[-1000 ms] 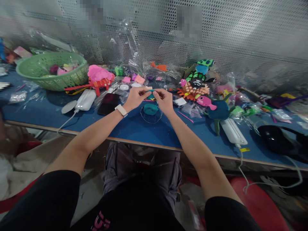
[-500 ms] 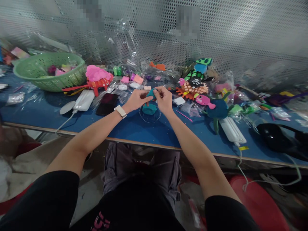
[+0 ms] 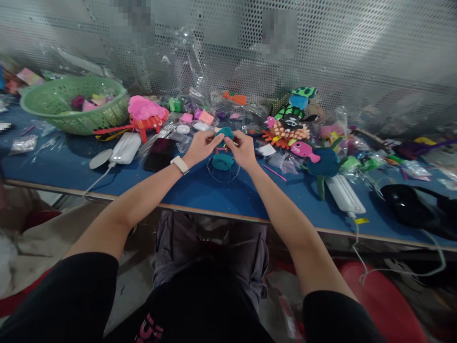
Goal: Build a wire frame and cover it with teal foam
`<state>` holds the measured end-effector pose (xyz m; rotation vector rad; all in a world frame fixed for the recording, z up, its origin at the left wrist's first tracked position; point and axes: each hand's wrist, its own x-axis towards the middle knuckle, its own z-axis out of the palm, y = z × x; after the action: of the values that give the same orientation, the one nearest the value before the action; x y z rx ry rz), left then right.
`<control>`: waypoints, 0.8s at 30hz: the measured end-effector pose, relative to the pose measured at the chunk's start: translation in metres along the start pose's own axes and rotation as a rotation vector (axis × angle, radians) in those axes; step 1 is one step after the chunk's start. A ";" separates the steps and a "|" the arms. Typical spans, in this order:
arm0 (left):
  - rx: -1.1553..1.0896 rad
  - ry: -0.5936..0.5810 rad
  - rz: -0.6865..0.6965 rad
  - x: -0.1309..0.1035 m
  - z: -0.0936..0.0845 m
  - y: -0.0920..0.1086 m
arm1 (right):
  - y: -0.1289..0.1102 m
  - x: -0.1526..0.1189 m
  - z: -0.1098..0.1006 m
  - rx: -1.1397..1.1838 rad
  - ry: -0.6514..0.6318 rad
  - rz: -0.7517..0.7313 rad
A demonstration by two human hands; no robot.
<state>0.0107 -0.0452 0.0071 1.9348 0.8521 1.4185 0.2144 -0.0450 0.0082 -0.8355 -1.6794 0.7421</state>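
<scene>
Between my two hands is a piece of teal modelling clay (image 3: 224,132), pinched by thumbs and fingers above the table. My left hand (image 3: 202,146), with a pale band at the wrist, closes on its left side. From the right, my right hand (image 3: 243,147) grips the same piece. Just below them a larger teal clay lump (image 3: 223,162) lies in a round, clear container or wire ring (image 3: 224,181); which of these I cannot tell. A thin purple stick (image 3: 274,172) rests to the right of my right hand.
A green basket (image 3: 74,121) stands at the left. Near it are a pink and red clay figure (image 3: 147,112), a white power bank (image 3: 126,147) and a dark phone (image 3: 159,153). Colourful clay sea animals (image 3: 291,126), another power bank (image 3: 344,193) and a black object (image 3: 410,202) lie rightward.
The teal clay between my fingers has been turned and looks wider and flatter, showing more above the thumbs. Both hands stay nearly in the same place.
</scene>
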 end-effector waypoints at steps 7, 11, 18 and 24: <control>0.091 0.087 0.086 0.004 -0.005 0.001 | -0.002 0.000 -0.001 -0.090 -0.064 0.001; 0.115 0.121 0.085 0.005 -0.008 -0.001 | -0.003 -0.003 0.002 -0.044 -0.033 0.036; 0.115 0.144 0.098 0.007 -0.008 -0.005 | -0.001 -0.007 0.005 -0.127 -0.126 0.001; -0.082 0.070 -0.024 0.007 0.000 -0.008 | 0.002 -0.005 0.002 -0.040 -0.173 0.033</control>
<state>0.0109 -0.0348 0.0056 1.8175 0.8325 1.4920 0.2133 -0.0479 0.0035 -0.8489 -1.8433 0.8258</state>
